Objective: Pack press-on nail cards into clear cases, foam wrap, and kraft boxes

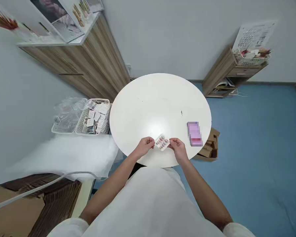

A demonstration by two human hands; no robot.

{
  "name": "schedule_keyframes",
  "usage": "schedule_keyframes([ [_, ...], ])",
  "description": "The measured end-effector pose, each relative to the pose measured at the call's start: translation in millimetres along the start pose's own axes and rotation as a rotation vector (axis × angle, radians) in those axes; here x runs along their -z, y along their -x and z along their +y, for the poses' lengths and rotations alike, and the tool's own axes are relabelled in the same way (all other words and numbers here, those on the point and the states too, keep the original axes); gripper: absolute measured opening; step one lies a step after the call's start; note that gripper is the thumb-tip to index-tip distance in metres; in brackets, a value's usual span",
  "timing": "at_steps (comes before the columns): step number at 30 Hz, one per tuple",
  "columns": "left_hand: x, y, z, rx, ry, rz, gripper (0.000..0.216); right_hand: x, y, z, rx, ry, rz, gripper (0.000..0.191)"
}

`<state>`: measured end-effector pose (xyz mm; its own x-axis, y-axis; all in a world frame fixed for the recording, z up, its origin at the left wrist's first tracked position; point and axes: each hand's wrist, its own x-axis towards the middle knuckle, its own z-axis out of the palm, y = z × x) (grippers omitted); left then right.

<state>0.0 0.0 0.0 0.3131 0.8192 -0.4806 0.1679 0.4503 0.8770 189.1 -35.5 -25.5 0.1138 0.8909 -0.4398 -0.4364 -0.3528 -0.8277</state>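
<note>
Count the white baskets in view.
3. The packet basket sits left of the round table, the clear-bag basket beside it further left, and the third basket on the small cabinet at far right. More may be hidden off-frame.

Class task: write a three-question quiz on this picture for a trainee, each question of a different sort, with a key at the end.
1. True or false: the left hand and the right hand both grip the small clear packet.
2. Multiple choice: the pink item on the round white table lies nearer to which? A. the left hand. B. the right hand. C. the far edge of the table.
3. Fill the gap: the white basket of packets stands beside the table on the person's ____ side.

Key: 1 true; 2 B; 3 left.
</note>
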Motion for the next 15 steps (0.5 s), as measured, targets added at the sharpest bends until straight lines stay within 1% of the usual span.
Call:
schedule_keyframes([
  [4,-3.3,0.2,-2.2,0.03,0.089,0.066,0.017,-4.8,3.8,-3.0,-0.063,-0.023,-0.096,0.035],
  [7,-5.1,3.5,-3.2,0.047,0.151,0.097,0.018,-15.3,11.3,0.5,-0.098,0.007,-0.149,0.041],
  [9,-4.5,7.4,-3.2,0.055,0.156,0.089,0.018,-22.8,16.0,3.7,-0.084,0.033,-0.126,0.039],
  [13,4.6,14.1,1.1,0.076,0.122,-0.011,0.022,-28.8,17.9,4.3,-0.032,0.097,-0.012,0.04],
  [15,12.0,14.0,5.8,0.066,0.117,-0.029,0.027,-26.5,16.4,-0.1,-0.018,0.144,-0.024,0.04],
])
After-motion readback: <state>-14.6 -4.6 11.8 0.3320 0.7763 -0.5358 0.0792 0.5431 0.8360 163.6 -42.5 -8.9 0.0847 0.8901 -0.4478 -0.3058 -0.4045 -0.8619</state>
